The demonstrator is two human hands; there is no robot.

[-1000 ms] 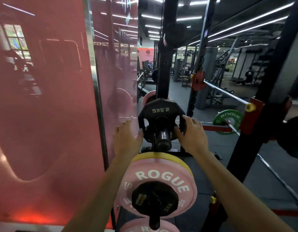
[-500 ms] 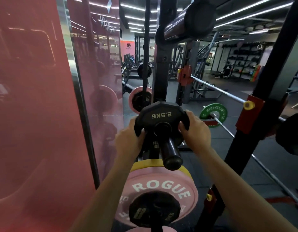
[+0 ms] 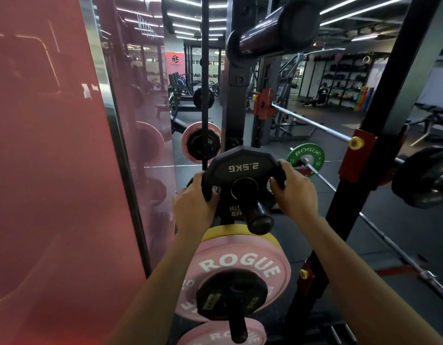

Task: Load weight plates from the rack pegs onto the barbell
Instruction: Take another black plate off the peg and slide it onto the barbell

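Hands: left hand [image 3: 194,202] and right hand [image 3: 294,188], each grip clamped on rim of 2.5KG plate [image 3: 243,178], plate on storage peg [image 3: 256,215]. Risk: tilted pull binds bore on peg; freed plate drops onto pink ROGUE plate [image 3: 240,265] below.

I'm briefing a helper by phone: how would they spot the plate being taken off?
Find the black rack upright beside the mirror. On its middle peg, above the pink ROGUE plate, sits a small black plate stamped 2.5KG, gripped by both hands.
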